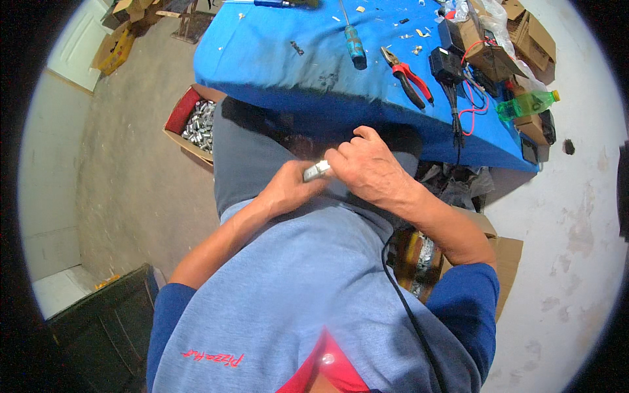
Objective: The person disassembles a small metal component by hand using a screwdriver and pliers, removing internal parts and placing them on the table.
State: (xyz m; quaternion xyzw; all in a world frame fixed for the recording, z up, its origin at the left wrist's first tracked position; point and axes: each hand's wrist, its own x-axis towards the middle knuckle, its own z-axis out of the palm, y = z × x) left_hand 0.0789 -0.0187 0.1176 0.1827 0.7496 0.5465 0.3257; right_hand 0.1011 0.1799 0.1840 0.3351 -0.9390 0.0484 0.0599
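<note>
Above my lap, a small silvery-white block-shaped piece (316, 171) is held between my two hands. My left hand (288, 186) is closed around its left end, with the thumb side toward the piece. The curled fingers of my right hand (368, 165) pinch at its right end and cover that part. The piece's exact kind cannot be made out. Beyond my hands, on the blue-covered table (282, 72), lie pliers (407, 75) with red and black handles and a screwdriver (354, 46) with a teal handle.
A box (177, 119) of many small metal cylinders stands on the floor at left. Black adapters (447, 64) with cables, a green bottle (529, 105) and cardboard boxes (529, 36) crowd the table's right side. A black cable (409, 304) runs down over my shirt.
</note>
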